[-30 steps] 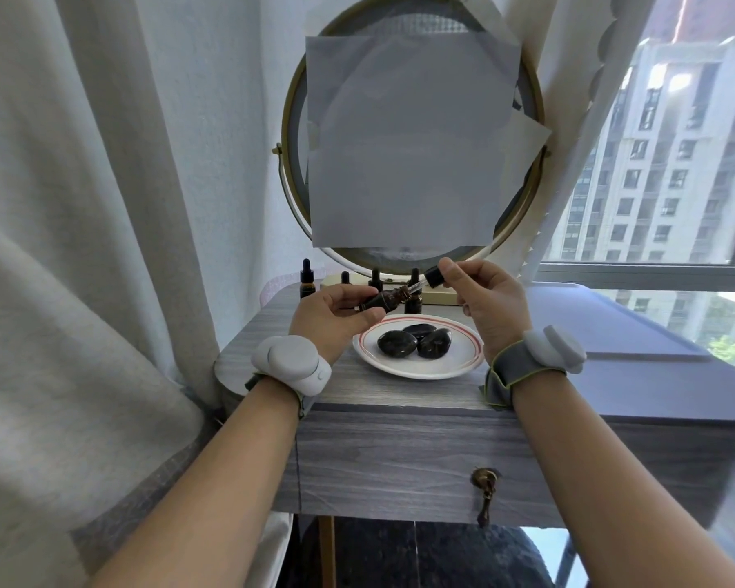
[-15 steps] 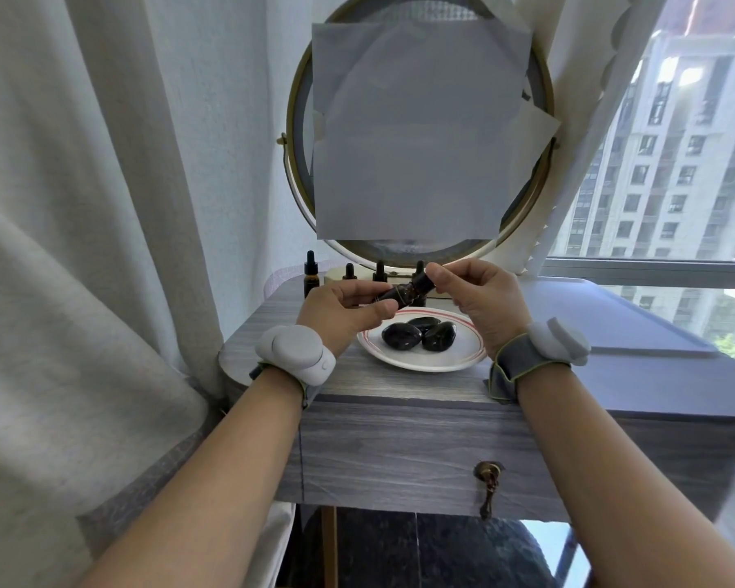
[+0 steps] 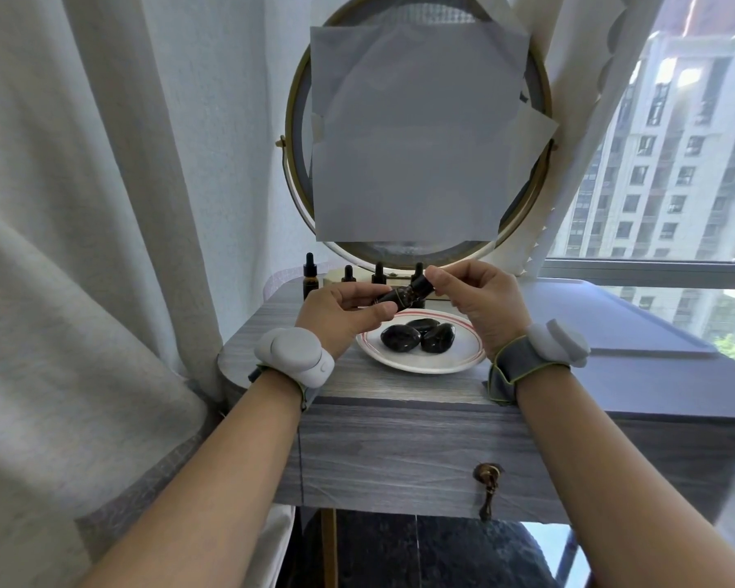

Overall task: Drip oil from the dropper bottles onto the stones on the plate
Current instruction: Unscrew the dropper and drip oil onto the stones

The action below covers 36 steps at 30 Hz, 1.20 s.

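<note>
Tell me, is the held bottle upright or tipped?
Tipped. The bottle lies nearly level above the plate, the left hand gripping its body, the right hand pinching its cap.

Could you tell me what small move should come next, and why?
Probably the right hand twists the cap tight while the left hand steadies the bottle: the cap, off a second ago, now sits back on the tilted bottle's neck.

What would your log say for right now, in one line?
left hand: holds small dark dropper bottle, tilted | right hand: pinches its black cap | three shiny black stones: on white red-rimmed plate
</note>
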Tool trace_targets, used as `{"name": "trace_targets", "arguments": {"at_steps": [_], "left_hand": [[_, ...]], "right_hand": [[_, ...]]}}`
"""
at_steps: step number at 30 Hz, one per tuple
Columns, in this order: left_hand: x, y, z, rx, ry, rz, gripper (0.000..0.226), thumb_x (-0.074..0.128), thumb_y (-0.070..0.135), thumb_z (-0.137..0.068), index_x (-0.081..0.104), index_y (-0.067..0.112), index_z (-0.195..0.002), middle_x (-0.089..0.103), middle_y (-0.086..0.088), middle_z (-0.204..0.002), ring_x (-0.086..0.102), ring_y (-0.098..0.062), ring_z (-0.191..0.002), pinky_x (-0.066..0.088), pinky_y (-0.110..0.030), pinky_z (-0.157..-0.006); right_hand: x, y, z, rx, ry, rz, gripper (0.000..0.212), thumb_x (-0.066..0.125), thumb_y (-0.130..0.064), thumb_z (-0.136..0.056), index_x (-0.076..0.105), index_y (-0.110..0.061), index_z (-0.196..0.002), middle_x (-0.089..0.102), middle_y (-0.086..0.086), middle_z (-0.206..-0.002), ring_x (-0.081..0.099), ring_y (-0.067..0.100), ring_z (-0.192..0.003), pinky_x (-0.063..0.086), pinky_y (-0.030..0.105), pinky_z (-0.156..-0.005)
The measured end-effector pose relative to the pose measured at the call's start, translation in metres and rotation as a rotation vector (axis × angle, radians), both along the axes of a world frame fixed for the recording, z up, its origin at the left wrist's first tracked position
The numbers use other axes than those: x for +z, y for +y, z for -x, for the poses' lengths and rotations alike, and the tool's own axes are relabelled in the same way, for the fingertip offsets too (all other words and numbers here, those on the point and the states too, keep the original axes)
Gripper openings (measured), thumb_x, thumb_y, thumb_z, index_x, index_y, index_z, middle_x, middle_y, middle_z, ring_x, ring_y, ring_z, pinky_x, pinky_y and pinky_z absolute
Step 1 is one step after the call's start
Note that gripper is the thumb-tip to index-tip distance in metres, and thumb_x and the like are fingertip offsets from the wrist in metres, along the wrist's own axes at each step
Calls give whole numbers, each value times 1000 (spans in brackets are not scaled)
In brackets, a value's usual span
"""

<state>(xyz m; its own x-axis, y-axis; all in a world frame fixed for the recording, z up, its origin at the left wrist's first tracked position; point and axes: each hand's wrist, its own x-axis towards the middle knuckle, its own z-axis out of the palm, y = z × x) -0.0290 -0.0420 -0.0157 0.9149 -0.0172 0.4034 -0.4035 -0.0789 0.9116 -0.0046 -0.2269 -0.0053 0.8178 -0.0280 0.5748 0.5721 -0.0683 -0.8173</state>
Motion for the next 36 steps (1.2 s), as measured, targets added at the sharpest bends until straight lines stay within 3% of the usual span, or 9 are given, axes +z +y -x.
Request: {"name": "trace_targets", "arguments": {"at_steps": [4,16,24,29,36], "left_hand": [[0,0,0,1,9,16,23,75,11,-76,70,22,-95,73,-6,-94,70,-22,-91,56,-23,-78],[2,-1,5,-69,42,11,23,78,15,-71,71,21,-92,75,-3,-89,72,-18,-84,54,-18,-68],[3,-1,5,-71,52,-15,27,81,17,-66,71,25,-90,74,-3,-93,71,-20,-89,56,-24,-73],[3,-2,6,-59,31,-14,28,79,16,-70,71,29,-94,74,-1,-93,71,-17,-88,56,-21,-73],[3,-3,4,17,56,19,29,75,8,-75,70,16,-102,72,-8,-100,69,-22,-93,57,-25,-77]], "right_hand": [[0,0,0,-2,-7,-9,15,76,-29,-79,71,-22,-67,65,-10,-57,49,-2,-51,40,11,-52],[-1,-1,-1,31,-4,-36,16,76,-38,-77,73,-27,-65,66,-8,-62,49,0,-53,41,14,-54],[1,0,1,52,12,-51,26,76,-50,-65,73,-24,-67,65,-7,-62,48,1,-52,41,13,-53],[1,0,0,51,23,-78,23,75,-46,-72,72,-23,-72,64,-9,-62,48,1,-53,41,13,-52],[2,-3,-3,-12,51,-264,18,71,-33,-84,69,-17,-75,63,-3,-64,43,7,-51,38,15,-47]]}}
